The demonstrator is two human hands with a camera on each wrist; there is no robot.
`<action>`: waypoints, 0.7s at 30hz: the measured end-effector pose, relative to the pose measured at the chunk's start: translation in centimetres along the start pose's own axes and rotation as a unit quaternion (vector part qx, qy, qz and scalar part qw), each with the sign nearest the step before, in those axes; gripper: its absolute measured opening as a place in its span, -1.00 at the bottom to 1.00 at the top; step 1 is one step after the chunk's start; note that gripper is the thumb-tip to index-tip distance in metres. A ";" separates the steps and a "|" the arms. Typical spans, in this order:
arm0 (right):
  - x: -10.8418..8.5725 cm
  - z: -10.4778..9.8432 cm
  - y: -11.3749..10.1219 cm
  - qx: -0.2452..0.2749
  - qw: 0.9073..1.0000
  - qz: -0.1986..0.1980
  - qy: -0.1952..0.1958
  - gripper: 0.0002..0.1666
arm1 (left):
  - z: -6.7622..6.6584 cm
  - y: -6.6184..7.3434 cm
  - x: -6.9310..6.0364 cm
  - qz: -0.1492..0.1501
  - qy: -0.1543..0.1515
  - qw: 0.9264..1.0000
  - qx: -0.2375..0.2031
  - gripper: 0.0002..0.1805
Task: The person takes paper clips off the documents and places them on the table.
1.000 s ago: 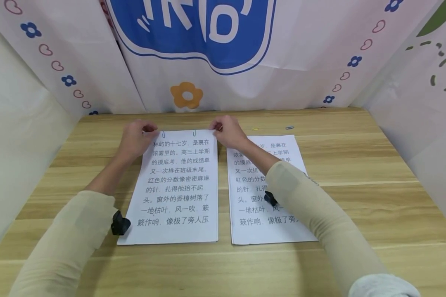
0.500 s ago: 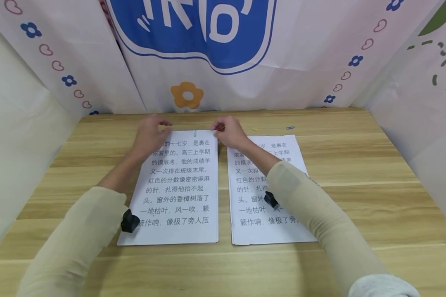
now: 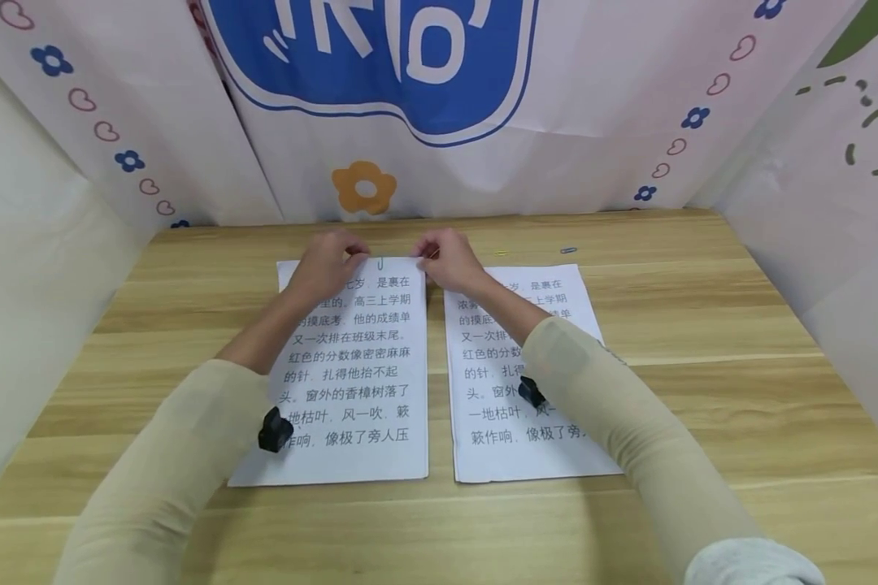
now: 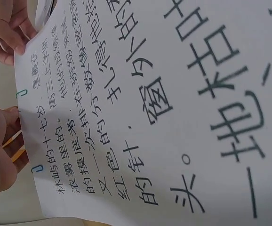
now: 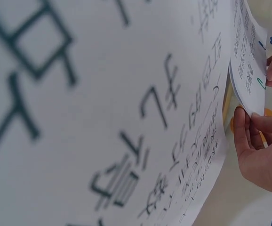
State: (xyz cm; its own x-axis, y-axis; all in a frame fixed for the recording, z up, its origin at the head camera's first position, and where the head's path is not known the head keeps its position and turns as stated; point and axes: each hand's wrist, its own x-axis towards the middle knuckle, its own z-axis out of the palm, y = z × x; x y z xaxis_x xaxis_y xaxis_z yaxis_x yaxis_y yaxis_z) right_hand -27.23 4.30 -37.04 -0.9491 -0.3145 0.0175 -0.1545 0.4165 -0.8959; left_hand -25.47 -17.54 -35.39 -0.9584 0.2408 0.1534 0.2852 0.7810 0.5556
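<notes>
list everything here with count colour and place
table: 1, light wood, lower view
left paper: 1, printed white, on table
right paper: 1, printed white, beside it
green clip: 1, green, left paper's top edge
blue clip: 1, blue, same edge, further left
yellow clip: 1, yellow, table beyond right paper
dark clip: 1, blue-grey, right of yellow clip
backdrop: 1, white, behind table
sign: 1, blue and white, backdrop
flowers: several, blue or orange, on backdrop
hearts: several, reddish, backdrop's sides
marks: several, green, upper right
sleeves: 2, beige, on arms
devices: 2, black, at wrists
left hand: 1, left paper's top edge
right hand: 1, pinching left paper's right corner
</notes>
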 end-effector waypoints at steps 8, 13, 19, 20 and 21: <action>0.1 -0.1 0.0 -0.006 1.000 -0.005 -0.001 -0.85 | 0.4 0.6 0.5 0.018 -0.013 1.000 0.006 -0.84; 0.2 -0.1 0.2 0.001 1.000 -0.005 -0.003 -0.85 | 0.6 0.7 0.7 0.017 -0.010 1.000 0.005 -0.86; 0.1 -0.2 0.1 0.004 1.000 -0.001 -0.007 -0.84 | 0.9 0.7 0.9 0.029 -0.009 0.999 0.012 -0.86; 0.1 -0.2 0.1 0.003 1.000 0.000 -0.008 -0.83 | 0.9 0.7 0.9 0.030 -0.010 0.999 0.014 -0.86; 0.1 -0.2 0.1 0.003 1.000 0.000 -0.009 -0.83 | 0.9 0.7 1.0 0.032 -0.011 0.999 0.017 -0.86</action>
State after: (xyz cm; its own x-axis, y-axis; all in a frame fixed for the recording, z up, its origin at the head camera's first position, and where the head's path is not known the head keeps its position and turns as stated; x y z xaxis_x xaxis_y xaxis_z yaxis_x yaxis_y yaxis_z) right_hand -27.36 4.46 -37.00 -0.9438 -0.3302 0.0098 -0.1534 0.4117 -0.8983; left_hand -26.21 -16.23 -35.62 -0.9377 0.3029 0.1703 0.3467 0.7824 0.5173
